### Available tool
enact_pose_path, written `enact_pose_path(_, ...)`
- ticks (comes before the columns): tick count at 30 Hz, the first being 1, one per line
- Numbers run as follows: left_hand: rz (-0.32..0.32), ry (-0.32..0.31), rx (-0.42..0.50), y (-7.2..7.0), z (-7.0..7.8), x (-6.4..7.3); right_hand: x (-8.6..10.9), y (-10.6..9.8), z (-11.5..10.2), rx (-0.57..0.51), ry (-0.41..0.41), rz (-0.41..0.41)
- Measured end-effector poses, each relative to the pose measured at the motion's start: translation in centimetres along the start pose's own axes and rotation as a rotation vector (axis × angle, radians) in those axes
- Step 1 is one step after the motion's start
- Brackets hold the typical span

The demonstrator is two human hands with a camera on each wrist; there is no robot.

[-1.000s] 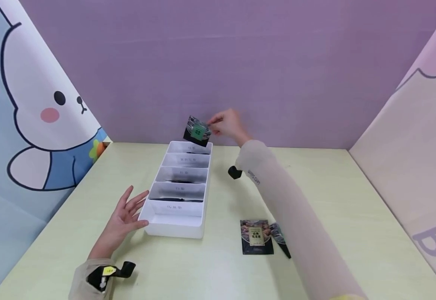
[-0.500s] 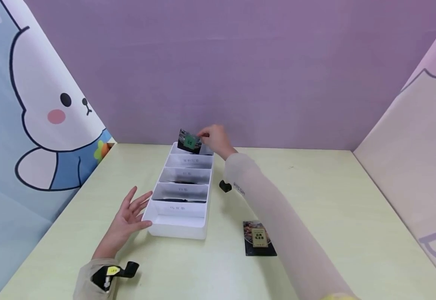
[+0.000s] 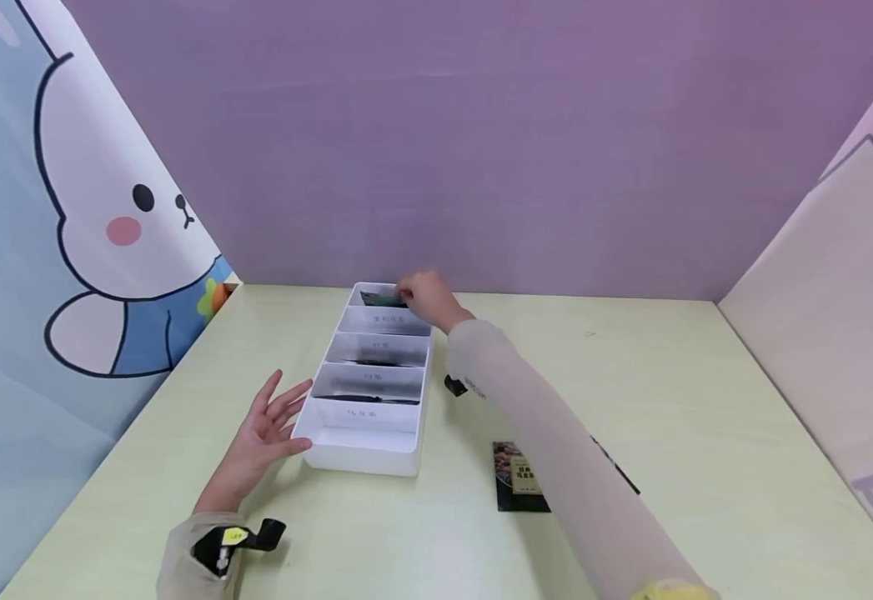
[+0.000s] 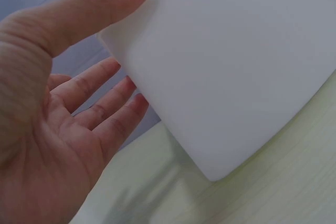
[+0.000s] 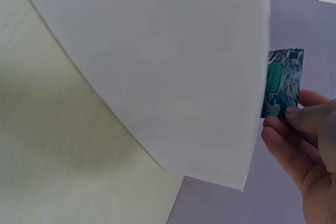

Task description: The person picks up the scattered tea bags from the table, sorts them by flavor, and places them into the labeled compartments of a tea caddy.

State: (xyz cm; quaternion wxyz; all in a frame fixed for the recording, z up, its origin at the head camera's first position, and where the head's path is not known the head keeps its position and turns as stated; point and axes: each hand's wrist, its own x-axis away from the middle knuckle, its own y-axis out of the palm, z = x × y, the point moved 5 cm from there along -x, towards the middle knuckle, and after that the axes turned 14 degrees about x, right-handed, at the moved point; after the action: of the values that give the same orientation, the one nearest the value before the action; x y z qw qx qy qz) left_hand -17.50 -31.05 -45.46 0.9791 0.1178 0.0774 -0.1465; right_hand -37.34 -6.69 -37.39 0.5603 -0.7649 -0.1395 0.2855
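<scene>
A white divided box with labelled compartments stands on the table. At its far end my right hand pinches a dark sachet with a green label, which sits partly down inside the farthest compartment. In the right wrist view, thumb and fingers hold the edge of that sachet, and the box wall hides its lower part. My left hand rests against the near left corner of the box, fingers straight and spread. The left wrist view shows its thumb on the rim and fingertips at the side wall.
A black sachet with a beige label lies on the table, partly covered by my right forearm. Another dark sachet edge shows beyond the forearm. Dark sachets stand in some middle compartments. A purple wall rises behind the table.
My right hand has come down and slightly left, lowering the green-labelled sachet from above the box into the farthest compartment. My left hand has stayed at the box corner.
</scene>
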Motion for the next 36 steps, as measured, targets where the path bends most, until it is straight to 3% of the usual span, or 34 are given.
enact_pose_path(9, -0.004, -0.015, -0.003, -0.1, 0.1, 0.1, 0.4, 1.4, -1.0, 0.131, -0.076, -0.125)
enact_pose_path(14, -0.002, -0.017, -0.011, -0.1, 0.3, 0.1, 0.8, 2.0, -1.2, 0.307, -0.151, -0.232)
enact_pose_path(18, 0.004, -0.015, -0.017, -0.2, 0.3, 0.2, 1.3, 1.7, -1.1, 0.414, -0.208, -0.268)
enact_pose_path(29, 0.007, -0.013, -0.018, -0.3, 0.1, 0.2, 4.9, -1.7, -0.1, 0.436, -0.297, -0.210)
enact_pose_path(36, -0.003, -0.008, -0.014, -0.1, 0.1, 0.2, 9.1, -4.5, 0.6, 0.518, -0.353, -0.135)
